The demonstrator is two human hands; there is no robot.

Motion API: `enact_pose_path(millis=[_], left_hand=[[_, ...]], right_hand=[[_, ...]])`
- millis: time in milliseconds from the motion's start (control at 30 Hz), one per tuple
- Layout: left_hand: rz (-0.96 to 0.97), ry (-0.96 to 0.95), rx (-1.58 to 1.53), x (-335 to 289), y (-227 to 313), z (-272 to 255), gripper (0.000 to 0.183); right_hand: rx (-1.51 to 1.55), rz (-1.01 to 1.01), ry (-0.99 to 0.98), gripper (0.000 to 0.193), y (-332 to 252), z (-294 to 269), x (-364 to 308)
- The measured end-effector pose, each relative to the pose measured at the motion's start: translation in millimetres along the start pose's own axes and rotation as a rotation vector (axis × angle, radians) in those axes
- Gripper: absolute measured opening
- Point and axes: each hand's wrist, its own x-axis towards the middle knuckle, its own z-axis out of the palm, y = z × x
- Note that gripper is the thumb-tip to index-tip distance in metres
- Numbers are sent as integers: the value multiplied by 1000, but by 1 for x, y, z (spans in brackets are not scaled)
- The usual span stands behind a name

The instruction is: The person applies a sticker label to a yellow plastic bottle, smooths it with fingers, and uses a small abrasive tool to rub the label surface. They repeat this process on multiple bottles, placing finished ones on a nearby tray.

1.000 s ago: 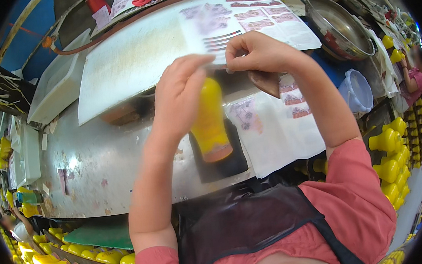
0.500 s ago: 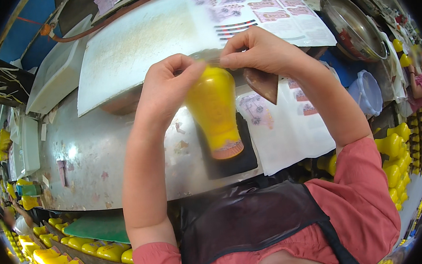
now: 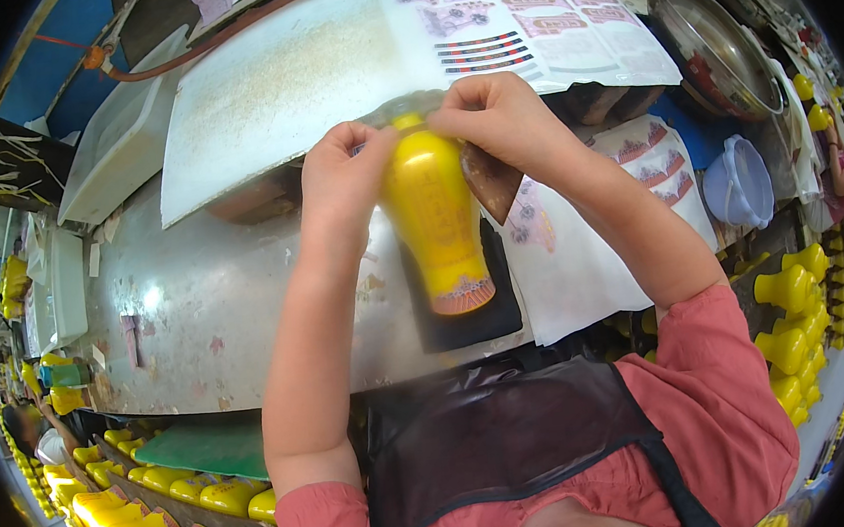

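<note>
A yellow glossy bottle (image 3: 435, 217) lies on a black pad (image 3: 468, 332), its narrow neck away from me. Pink print rings its base, and faint print runs down its body. My left hand (image 3: 342, 175) is closed in a pinch just left of the neck. On the other side my right hand (image 3: 505, 121) pinches too, with a brown wedge-shaped scraper (image 3: 492, 187) held under its palm. A thin see-through strip (image 3: 415, 101) seems to stretch between the fingertips behind the neck; it is blurred.
Printed decal sheets (image 3: 522, 29) lie on the white board (image 3: 276, 81) ahead, and more decal paper (image 3: 582, 259) is right of the bottle. A metal basin (image 3: 713, 37) and a pale blue bucket (image 3: 738, 184) stand at right. Yellow bottles (image 3: 128, 520) fill racks at lower left.
Both hands have shifted slightly, staying beside the bottle's neck. The neck and the body print show more clearly. The scraper has swung closer to the bottle.
</note>
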Motion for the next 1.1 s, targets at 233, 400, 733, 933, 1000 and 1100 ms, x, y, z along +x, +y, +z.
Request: enact_pose_path(millis=[233,400,733,933,1000,1100], left_hand=[[53,-131,-158,-27,15,-3,16],[102,-232,-117,-36,24,-16,13],[126,-327,-170,-41,25,-25,14],[124,-364,-168,-42,29,-26,15],[125,-343,-161,-41,28,-25,15],[121,-339,-176,-41,27,-25,15]], right_hand=[[38,-61,56,20,-13,-7,-29],[63,-98,43,15,-22,-9,-50],[23,-152,0,15,-32,-14,-65],[18,-150,-42,17,-32,-17,-65],[25,-147,-48,18,-32,-18,-63],[25,-140,-56,19,-33,-19,-62]])
